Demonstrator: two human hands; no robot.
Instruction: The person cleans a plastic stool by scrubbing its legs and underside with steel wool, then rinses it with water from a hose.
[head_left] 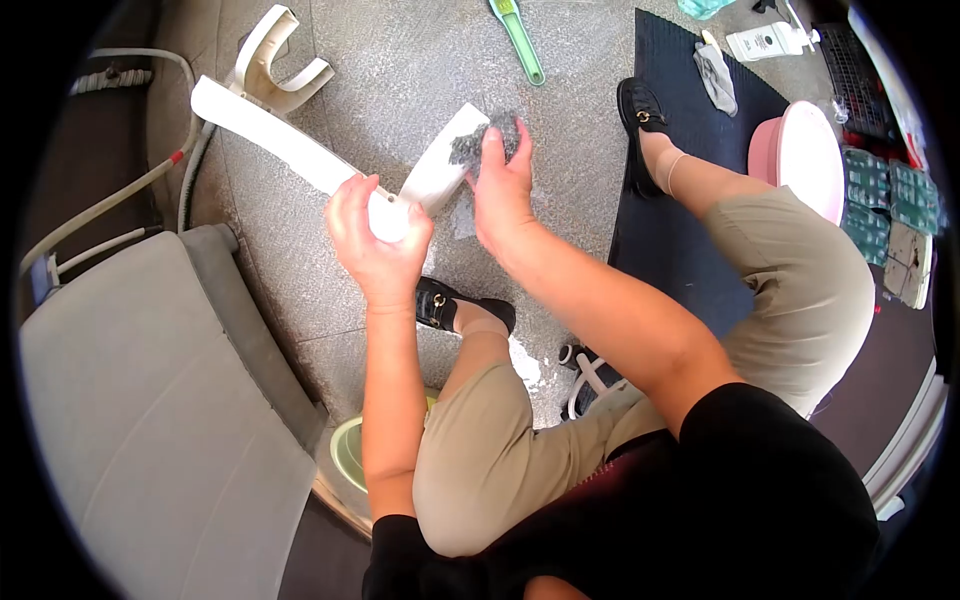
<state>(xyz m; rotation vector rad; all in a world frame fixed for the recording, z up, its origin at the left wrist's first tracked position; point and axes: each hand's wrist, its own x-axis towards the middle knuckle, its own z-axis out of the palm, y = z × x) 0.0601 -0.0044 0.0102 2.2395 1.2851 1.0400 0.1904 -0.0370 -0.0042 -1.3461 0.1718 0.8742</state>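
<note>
My left hand is closed around the corner of a white frame, which looks like a chair armrest. One long bar runs from there to the upper left and ends in a curved, forked piece. A shorter white arm rises to the right of my left hand. My right hand presses a dark grey, fuzzy scouring pad against the end of this arm, thumb on top. The pad's underside is hidden, and so is part of the frame under my left palm.
A green-handled tool lies on the floor ahead. On the right are a black mat, a grey cloth, a white bottle and a pink basin. A grey padded seat and hoses stand left. A green basin is below my left arm.
</note>
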